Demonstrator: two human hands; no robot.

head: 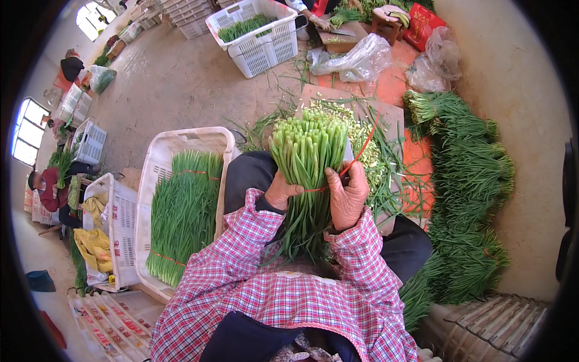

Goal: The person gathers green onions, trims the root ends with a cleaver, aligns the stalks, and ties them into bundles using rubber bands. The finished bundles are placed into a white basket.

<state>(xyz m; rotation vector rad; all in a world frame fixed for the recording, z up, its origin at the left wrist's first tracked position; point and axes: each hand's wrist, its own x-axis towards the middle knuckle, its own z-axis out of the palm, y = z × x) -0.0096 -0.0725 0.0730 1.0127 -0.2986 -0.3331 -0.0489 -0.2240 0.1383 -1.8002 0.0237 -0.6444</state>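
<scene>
A thick bundle of Chinese chives point(310, 140) stands upright in front of my lap, cut pale stems up and dark leaves hanging down. My left hand point(281, 192) grips its left side, thumb across the front. A thin red tie point(367, 141) circles the bundle at thumb height. My right hand point(349, 192) pinches this tie against the bundle's right side, and its loose end rises up and to the right. Behind the bundle lies a board point(319, 93) strewn with pale stem trimmings point(368, 160) and loose leaves. A metallic sliver beside the bundle is mostly hidden.
Left of my knee, a white plastic crate point(141, 217) holds tied chives point(187, 212). Stacked chive bundles point(470, 190) line the right wall. Ahead are another crate point(267, 52), clear plastic bags point(357, 59) and a co-worker's gloved hand point(320, 22) by a knife point(342, 32). Another person point(49, 190) sits far left.
</scene>
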